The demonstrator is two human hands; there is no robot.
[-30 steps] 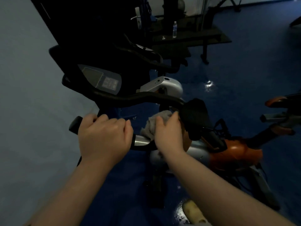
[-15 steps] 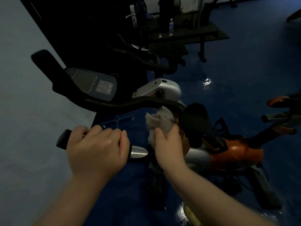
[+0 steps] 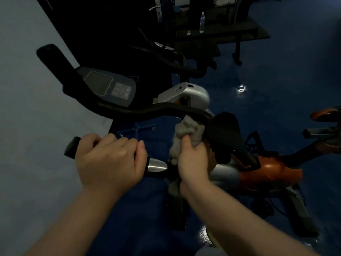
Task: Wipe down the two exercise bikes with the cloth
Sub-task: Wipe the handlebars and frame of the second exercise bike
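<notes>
Left hand (image 3: 108, 161): fingers curled round the near black handlebar grip (image 3: 71, 147) of the exercise bike, thumb side toward the chrome pulse sensor (image 3: 156, 165), which shows just beside the knuckles; grip end protrudes past the hand on the left. Right hand (image 3: 192, 159): fingers closed round a grey cloth (image 3: 188, 130), bunched; the cloth stands up above the fist and touches the underside of the far curved handlebar (image 3: 166, 109), with a further fold hanging below the wrist (image 3: 173, 187). Console (image 3: 108, 85) of the same bike: tilted, dark display and keypad, mounted beyond the far handlebar, near the pale wall (image 3: 27, 108). Black saddle (image 3: 224, 133): just right of the cloth; whether they touch cannot be told. Orange and silver bike housing (image 3: 267, 170): lower right, on the blue floor (image 3: 276, 71). Water bottle (image 3: 202, 22): upright on a dark bench (image 3: 230, 33) in the background, well apart. Lighting dim; fine detail poor.
</notes>
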